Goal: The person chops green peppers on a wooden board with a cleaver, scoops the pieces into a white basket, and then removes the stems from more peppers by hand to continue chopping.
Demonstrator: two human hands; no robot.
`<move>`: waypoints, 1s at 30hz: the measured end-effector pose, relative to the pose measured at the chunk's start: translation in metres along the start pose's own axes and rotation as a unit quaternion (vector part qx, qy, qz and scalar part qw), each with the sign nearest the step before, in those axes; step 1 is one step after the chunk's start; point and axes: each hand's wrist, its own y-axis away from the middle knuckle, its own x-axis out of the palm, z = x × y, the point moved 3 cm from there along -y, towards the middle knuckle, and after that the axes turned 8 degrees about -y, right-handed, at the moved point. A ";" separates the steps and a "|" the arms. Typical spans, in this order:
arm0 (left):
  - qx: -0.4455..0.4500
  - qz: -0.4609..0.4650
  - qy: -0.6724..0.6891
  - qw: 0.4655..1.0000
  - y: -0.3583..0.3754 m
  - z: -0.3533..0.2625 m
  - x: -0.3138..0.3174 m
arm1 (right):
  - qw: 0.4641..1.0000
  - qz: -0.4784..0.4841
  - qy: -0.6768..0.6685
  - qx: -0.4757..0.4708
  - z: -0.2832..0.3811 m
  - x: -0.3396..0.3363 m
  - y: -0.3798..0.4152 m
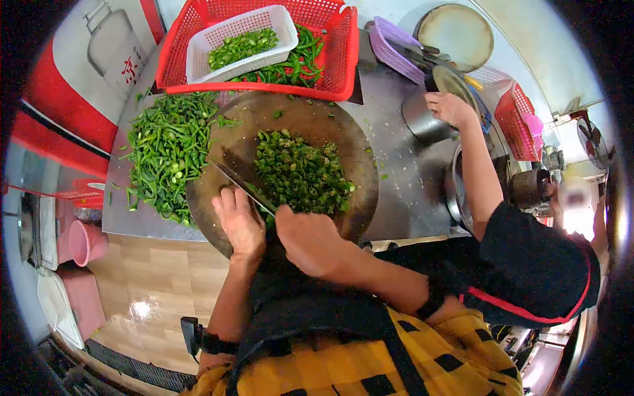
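Observation:
My right hand (pixel 309 239) is closed around the handle of a kitchen knife (pixel 241 183), whose blade points up and left over the round wooden chopping board (pixel 363 158). Close beside the blade, on the board's left part, rests my left hand (pixel 238 223) with its fingers bent and slightly apart; no object shows in it. Chopped green peppers (pixel 304 171) lie heaped on the middle and right of the board, just beyond the knife. Left of the board is a large pile of long green peppers (pixel 168 148) on the metal table (pixel 389 191).
A red basket (pixel 347 59) at the back holds green peppers and a white basket (pixel 288 26) of chopped ones. At right, another person's hand (pixel 450 109) reaches over a metal pot (pixel 421 119). A purple basket (pixel 389 49) and a red basket (pixel 512 125) stand beyond.

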 end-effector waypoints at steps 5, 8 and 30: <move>0.012 -0.002 0.012 1.000 0.005 0.001 0.003 | 0.997 -0.059 -0.026 -0.035 -0.019 0.004 -0.036; 0.021 -0.027 -0.009 0.999 -0.003 -0.002 0.002 | 0.996 -0.074 -0.022 -0.047 -0.026 -0.008 -0.033; 0.012 -0.048 0.064 0.997 0.003 0.005 -0.004 | 0.990 -0.097 -0.097 0.033 -0.025 -0.016 -0.007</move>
